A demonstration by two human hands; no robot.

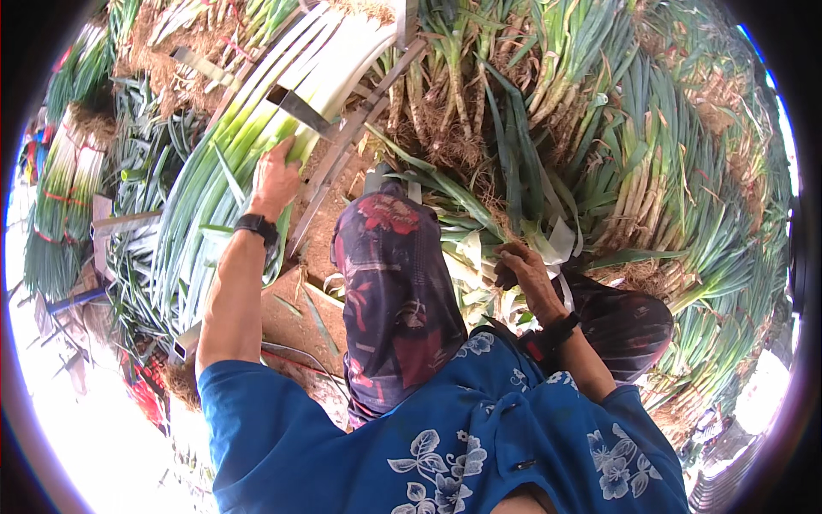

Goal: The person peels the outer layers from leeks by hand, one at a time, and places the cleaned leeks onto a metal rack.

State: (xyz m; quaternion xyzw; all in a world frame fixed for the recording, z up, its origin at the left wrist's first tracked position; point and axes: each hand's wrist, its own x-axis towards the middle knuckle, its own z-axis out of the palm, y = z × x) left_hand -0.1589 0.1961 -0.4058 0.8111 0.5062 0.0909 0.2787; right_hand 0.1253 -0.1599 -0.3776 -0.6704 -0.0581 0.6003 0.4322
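Observation:
A thick stack of leeks point(227, 163), white stems up and green leaves down, lies in a metal rack at the left. My left hand point(276, 178) lies on the right edge of this stack, fingers stretched over the stems and touching them. In front of my right knee, my right hand point(529, 272) is curled, its fingertips dark and in shadow. What its fingers hold, if anything, is hidden. Beside it are pale peeled leaves point(469, 257) and a white strip point(561, 242).
An upright metal plate point(301, 111) and a slanting metal bar point(342, 141) edge the stack. Unpeeled leeks with roots point(454, 103) are heaped ahead, and more leeks point(651, 171) fill the right. Tied leek bundles point(68, 188) stand at far left. My bent knee point(390, 240) is between my hands.

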